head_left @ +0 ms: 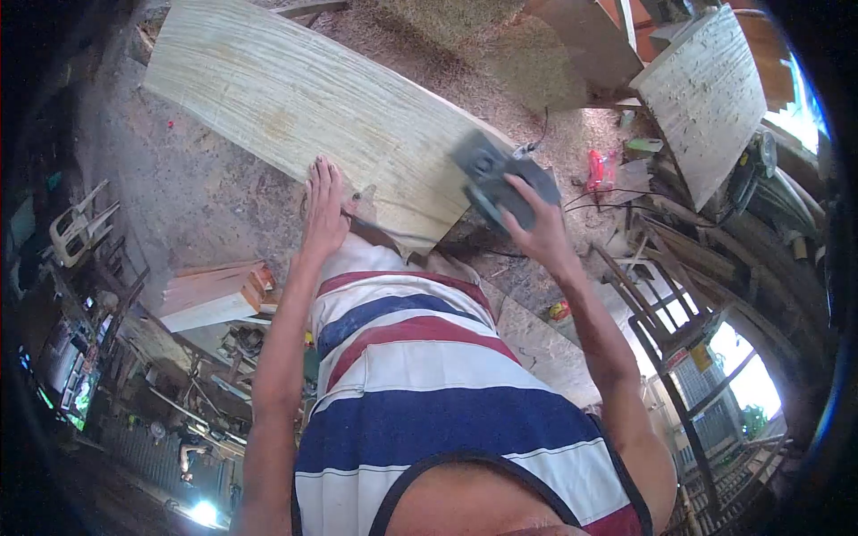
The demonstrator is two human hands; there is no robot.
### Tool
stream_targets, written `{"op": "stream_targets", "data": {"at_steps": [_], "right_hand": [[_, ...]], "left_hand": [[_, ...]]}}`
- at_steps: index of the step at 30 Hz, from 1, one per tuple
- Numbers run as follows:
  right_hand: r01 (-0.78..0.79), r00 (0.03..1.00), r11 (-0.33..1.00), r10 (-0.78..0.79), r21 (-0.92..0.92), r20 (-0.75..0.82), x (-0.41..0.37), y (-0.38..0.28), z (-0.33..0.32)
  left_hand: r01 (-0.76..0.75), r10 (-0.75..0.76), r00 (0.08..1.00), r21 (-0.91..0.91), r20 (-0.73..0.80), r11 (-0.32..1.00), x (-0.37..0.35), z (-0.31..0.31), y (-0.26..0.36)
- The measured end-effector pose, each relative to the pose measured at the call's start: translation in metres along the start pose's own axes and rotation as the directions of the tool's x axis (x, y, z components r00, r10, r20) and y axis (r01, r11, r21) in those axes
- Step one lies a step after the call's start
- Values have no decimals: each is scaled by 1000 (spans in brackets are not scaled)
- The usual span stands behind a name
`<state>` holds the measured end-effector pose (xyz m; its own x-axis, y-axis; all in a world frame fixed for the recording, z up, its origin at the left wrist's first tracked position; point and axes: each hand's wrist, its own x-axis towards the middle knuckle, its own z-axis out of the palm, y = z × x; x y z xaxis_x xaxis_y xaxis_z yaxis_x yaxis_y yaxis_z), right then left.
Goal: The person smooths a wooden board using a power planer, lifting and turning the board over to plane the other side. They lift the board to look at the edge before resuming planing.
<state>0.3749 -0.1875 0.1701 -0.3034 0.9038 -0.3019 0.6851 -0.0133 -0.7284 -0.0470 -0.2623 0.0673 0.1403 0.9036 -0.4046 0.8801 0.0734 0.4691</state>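
A long, pale wooden board (295, 98) lies slantwise in front of me, from the upper left down to the middle. My left hand (326, 210) rests at its near edge, fingers stretched out flat against the wood. At the board's right end, my right hand (538, 219) is closed round the handle of a dark electric planer (487, 174). Motion blurs the planer slightly, and its underside is hidden. A dark cord (393, 234) runs across the near corner of the board, close to my left hand.
Wood shavings (447, 22) cover the floor beyond the board. Another pale board (706, 103) leans at the upper right. A red packet (601, 170) lies right of the planer, near more cord. Stacked wood pieces (214, 295) sit at the left, and a wooden chair frame (657, 308) stands at the right.
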Motion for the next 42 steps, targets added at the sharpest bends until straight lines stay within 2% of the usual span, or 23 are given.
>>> {"op": "stream_targets", "data": {"at_steps": [3, 6, 7, 10, 11, 15, 18, 21, 24, 25, 27, 28, 29, 30, 31, 32, 33, 34, 35, 37, 38, 39, 42], "right_hand": [[-128, 992, 986, 127, 106, 10, -35, 27, -17], [-94, 996, 991, 94, 93, 10, -22, 29, -18], [51, 997, 999, -51, -5, -54, -8, 28, -14], [-78, 993, 994, 71, 79, 94, 33, 20, -4], [-2, 998, 993, -5, 114, 56, 49, 15, 2], [-37, 985, 997, 26, 60, 170, 110, -30, 15], [246, 969, 966, -248, 83, 10, 166, -50, 54], [188, 976, 980, -193, 66, 97, 224, -103, 74], [204, 978, 974, -208, 99, 26, 261, -136, 103], [179, 980, 969, -191, 172, 55, 252, -144, 101], [232, 966, 949, -250, 212, 66, 212, -154, 86], [245, 958, 926, -277, 286, 76, 196, -128, 93], [346, 938, 935, -345, 83, -33, 174, -87, 108], [232, 972, 970, -234, 70, 18, 130, -89, 96], [218, 975, 973, -221, 78, 32, 93, -65, 96], [136, 987, 987, -143, 82, 79, 55, -71, 86], [187, 978, 981, -191, 44, 82, 24, -53, 86], [233, 969, 972, -233, 8, 82, 5, -36, 91], [200, 974, 978, -204, 53, 94, -3, -40, 92], [123, 982, 982, -142, 146, 128, -9, -51, 100], [159, 978, 977, -176, 140, 115, 2, -65, 105], [190, 973, 973, -204, 134, 103, 21, -80, 113], [184, 976, 974, -196, 130, 95, 90, -112, 147]], "left_hand": [[10, -15, 999, 99, 47, 995, 0, -3, 4], [9, -15, 999, 125, 44, 992, 0, -1, 6], [12, -18, 999, 128, 46, 992, 2, 2, 2], [2, -4, 1000, 90, 18, 996, 4, 9, -9], [-7, 6, 1000, 67, 8, 998, 4, 8, -11], [13, -13, 1000, 33, 6, 999, 4, 4, -4], [-21, 21, 1000, 16, -11, 1000, 0, 5, -9], [8, -8, 1000, 18, -13, 1000, 0, 2, -5], [3, -16, 993, -114, -117, 993, -6, -9, 2], [14, -44, 982, -164, -182, 986, -12, -12, 4], [14, -84, 955, -241, -284, 970, -29, -12, -7], [77, -185, 916, -295, -357, 952, -44, -8, -9], [132, -283, 859, -350, -427, 928, -60, -3, -14], [204, -394, 847, -467, -356, 860, -80, 0, -23], [272, -490, 831, -574, -264, 772, -103, 5, -30], [298, -528, 784, -548, -326, 781, -120, 10, -30], [323, -554, 737, -518, -388, 792, -133, 14, -33], [316, -507, 743, -440, -437, 841, -149, 32, -46], [310, -458, 749, -357, -479, 881, -157, 47, -53], [347, -563, 722, -493, -402, 797, -169, 75, -54], [365, -609, 710, -555, -354, 747, -170, 80, -56], [308, -580, 700, -557, -417, 772, -170, 85, -61], [417, -659, 669, -562, -343, 715, -164, 68, -66]]}}
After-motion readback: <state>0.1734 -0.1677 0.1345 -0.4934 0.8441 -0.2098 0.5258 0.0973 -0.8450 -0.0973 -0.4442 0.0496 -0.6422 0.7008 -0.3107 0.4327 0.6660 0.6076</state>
